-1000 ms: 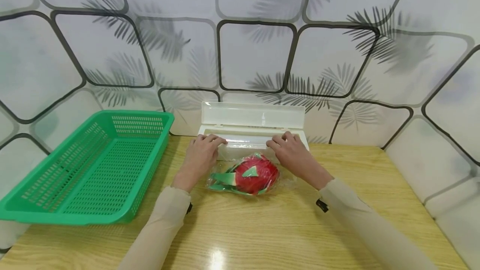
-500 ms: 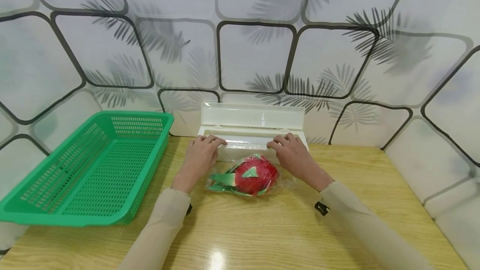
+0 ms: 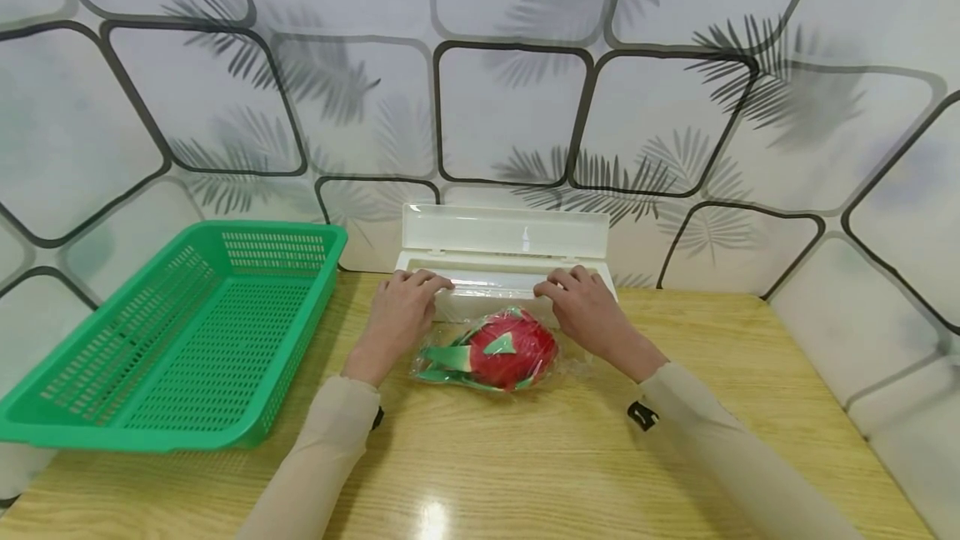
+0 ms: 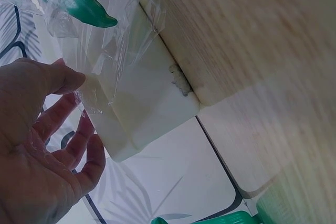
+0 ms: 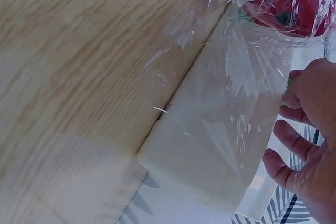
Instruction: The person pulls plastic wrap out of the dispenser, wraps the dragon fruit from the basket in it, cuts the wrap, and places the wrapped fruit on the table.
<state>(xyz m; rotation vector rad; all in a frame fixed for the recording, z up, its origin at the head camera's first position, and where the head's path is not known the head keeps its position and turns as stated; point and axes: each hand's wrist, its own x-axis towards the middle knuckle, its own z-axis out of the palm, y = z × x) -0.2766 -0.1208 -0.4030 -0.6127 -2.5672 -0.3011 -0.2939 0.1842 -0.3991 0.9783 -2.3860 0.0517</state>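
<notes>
A dragon fruit point(image 3: 513, 348), red with green tips and wrapped in clear film, lies on the table before a white cling film dispenser box point(image 3: 506, 230). The box's lid stands raised against the wall. My left hand point(image 3: 403, 311) pinches the cling film point(image 4: 118, 35) at the left of the box's front edge, its thumb in front and fingers curled behind. Toward the other end, my right hand point(image 3: 592, 313) pinches the film point(image 5: 244, 87) between thumb and fingers. Film hangs from that edge down over the box front to the fruit. The roll inside is partly hidden.
A green plastic basket point(image 3: 337, 252) stands at the left of the wooden table point(image 3: 525, 465). Behind the box rises a wall point(image 3: 510, 115) with a leaf pattern, and side walls flank the table.
Between one second and half a second ago, my right hand shifts very slightly. Otherwise both hands, the box and the fruit stay where they are.
</notes>
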